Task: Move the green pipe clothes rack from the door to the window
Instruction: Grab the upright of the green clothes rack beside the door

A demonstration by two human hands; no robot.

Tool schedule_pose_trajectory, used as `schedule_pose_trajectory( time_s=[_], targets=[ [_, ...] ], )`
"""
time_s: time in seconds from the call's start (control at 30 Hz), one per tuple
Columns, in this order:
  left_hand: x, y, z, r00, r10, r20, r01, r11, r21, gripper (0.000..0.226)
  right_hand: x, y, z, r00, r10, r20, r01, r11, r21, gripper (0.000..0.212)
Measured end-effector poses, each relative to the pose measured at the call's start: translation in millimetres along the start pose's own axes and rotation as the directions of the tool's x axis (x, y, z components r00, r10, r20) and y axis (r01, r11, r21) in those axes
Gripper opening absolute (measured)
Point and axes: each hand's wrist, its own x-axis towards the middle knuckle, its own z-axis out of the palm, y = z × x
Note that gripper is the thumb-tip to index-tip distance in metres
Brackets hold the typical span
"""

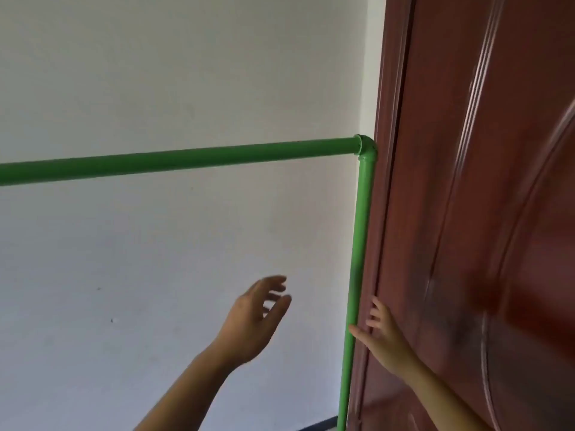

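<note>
The green pipe clothes rack (193, 161) stands against a white wall, its top bar running from the left edge to an elbow joint beside the door. Its right upright drops down along the door frame. My left hand (255, 318) is raised in front of the wall, fingers spread, holding nothing, well left of the upright and below the bar. My right hand (381, 334) is open beside the upright's lower half, its thumb tip at or just touching the pipe, fingers over the door edge.
A dark red-brown panelled door (482, 213) fills the right side, close behind the rack's right upright. The white wall (155, 73) sits directly behind the rack. A dark strip of skirting or floor shows at the bottom by the upright's foot.
</note>
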Motion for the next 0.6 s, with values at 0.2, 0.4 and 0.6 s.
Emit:
schedule_pose_trajectory(
  time_s=[0.2, 0.4, 0.6],
  targets=[
    [90, 66, 35, 0.994, -0.100, -0.034, 0.087, 0.955, -0.282, 0.051, 43, -20, 4, 0.972, -0.011, 0.234, -0.031, 0.984, 0.177, 0.037],
    [153, 119, 85, 0.994, -0.111, 0.023, 0.111, 0.916, -0.385, 0.066, 58, -14, 16, 0.932, -0.025, 0.361, -0.082, 0.957, 0.277, 0.036],
    [164, 131, 84, 0.969, -0.081, -0.235, -0.054, 0.854, -0.517, 0.038, 50, -21, 34, 0.925, -0.064, 0.374, -0.070, 0.940, 0.334, 0.052]
  ],
)
